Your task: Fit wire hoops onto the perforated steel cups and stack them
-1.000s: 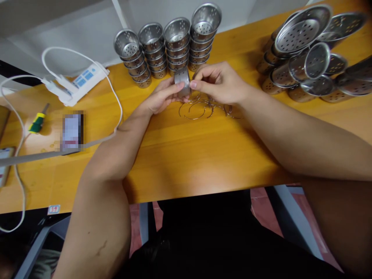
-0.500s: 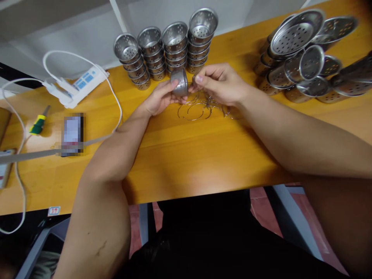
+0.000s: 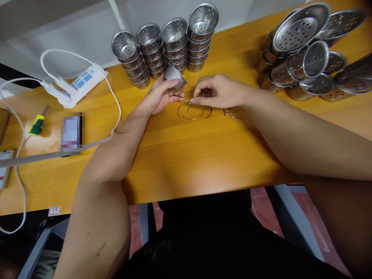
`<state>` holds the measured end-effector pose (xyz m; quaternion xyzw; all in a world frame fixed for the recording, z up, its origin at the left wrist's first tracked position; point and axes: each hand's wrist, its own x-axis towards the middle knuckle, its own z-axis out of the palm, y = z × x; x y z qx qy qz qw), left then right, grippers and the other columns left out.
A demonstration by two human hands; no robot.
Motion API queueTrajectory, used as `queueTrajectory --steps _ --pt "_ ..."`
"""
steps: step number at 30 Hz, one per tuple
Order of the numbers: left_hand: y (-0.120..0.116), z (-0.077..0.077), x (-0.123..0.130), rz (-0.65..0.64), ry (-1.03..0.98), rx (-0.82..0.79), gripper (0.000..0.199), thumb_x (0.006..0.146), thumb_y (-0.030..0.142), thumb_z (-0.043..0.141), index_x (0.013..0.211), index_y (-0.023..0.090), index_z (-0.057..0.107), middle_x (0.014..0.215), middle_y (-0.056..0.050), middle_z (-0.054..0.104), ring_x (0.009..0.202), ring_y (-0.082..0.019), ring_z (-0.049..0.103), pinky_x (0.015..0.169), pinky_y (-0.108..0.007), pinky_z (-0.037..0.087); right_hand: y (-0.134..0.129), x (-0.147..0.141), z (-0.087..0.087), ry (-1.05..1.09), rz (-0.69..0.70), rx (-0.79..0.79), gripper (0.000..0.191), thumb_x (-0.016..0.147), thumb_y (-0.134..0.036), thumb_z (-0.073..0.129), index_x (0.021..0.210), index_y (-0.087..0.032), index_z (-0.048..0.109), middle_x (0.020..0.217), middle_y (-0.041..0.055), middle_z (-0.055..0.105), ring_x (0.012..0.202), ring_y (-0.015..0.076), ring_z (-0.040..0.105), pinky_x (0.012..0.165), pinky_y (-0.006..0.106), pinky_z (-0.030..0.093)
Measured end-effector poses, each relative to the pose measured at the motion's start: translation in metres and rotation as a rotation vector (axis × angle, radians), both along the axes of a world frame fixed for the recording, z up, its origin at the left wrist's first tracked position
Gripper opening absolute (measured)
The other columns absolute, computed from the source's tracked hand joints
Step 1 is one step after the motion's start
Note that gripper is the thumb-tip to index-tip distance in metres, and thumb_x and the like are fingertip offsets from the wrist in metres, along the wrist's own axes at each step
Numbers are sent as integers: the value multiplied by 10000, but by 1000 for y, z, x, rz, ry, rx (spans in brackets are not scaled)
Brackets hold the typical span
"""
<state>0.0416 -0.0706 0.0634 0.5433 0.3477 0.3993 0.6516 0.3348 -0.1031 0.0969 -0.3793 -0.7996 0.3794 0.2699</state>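
Note:
My left hand [image 3: 159, 97] is closed on a small perforated metal cup [image 3: 175, 76], thumb on its outer wall. The cup is tilted, its rim facing right and down. To its right, my right hand [image 3: 216, 91] bends low over a loose heap of thin wire rings [image 3: 194, 117]. Its thumb and curled fingers are drawn together at the upper edge of the heap, on what looks like a wire ring; the exact contact is partly hidden. Part of the heap lies under this hand.
Behind my hands stand several stacks of perforated cups [image 3: 148, 37]. More perforated metal containers [image 3: 296, 37] cluster at the right. On the left lie a white power strip [image 3: 84, 83] with cables, a green-yellow handled tool [image 3: 37, 124] and a phone [image 3: 71, 133].
My right hand has moved away from the cup's rim and down to the wire rings. My left hand has tipped the cup so that its rim points further down.

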Motion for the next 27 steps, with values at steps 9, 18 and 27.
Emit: queueTrajectory --steps 9,18,27 --pt "-17 17 8 -17 25 -24 278 1052 360 1025 1261 247 880 1336 -91 948 1536 -369 907 1254 -487 777 -13 -13 -1 299 -119 -117 946 654 -806 1312 1353 -415 808 1145 -39 856 1009 264 618 902 439 524" --pt "-4 2 2 -107 78 108 509 833 399 1245 1181 238 910 1222 -59 941 1463 -394 922 1308 -498 736 -9 -16 -7 224 -137 -112 1045 603 -847 1276 1444 -439 807 1230 0 887 1281 383 703 1040 539 621" --pt "-2 3 0 -125 106 78 379 1044 391 1102 1282 213 867 1310 -88 959 1147 -207 936 1173 -387 766 17 13 -7 -81 -496 297 779 957 -285 1006 1635 -353 629 1768 121 725 1629 394 673 1503 670 545"
